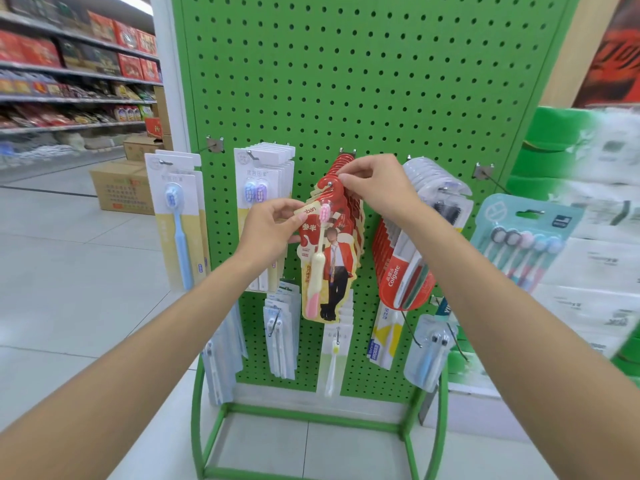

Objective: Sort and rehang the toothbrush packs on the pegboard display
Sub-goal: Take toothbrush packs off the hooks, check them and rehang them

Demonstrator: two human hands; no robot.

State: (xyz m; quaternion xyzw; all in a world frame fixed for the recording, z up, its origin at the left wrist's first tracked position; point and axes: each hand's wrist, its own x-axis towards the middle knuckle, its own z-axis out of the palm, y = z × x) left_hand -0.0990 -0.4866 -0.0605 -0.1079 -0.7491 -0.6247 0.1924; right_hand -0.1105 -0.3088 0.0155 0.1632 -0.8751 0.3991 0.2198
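A green pegboard carries rows of toothbrush packs on metal hooks. In the middle hangs a stack of red and cream packs with a pink brush and a printed figure of a person. My left hand pinches the front pack at its left edge, near the brush head. My right hand pinches the top of that pack at the hook tip. Left of it hang white packs with purple brushes. On the right hangs a stack of red Colgate packs.
A yellow pack with a blue brush hangs at the board's left edge, a teal multi-brush pack at the right. Lower hooks hold more packs. Two top-row hooks are bare. Cardboard boxes sit on the aisle floor to the left.
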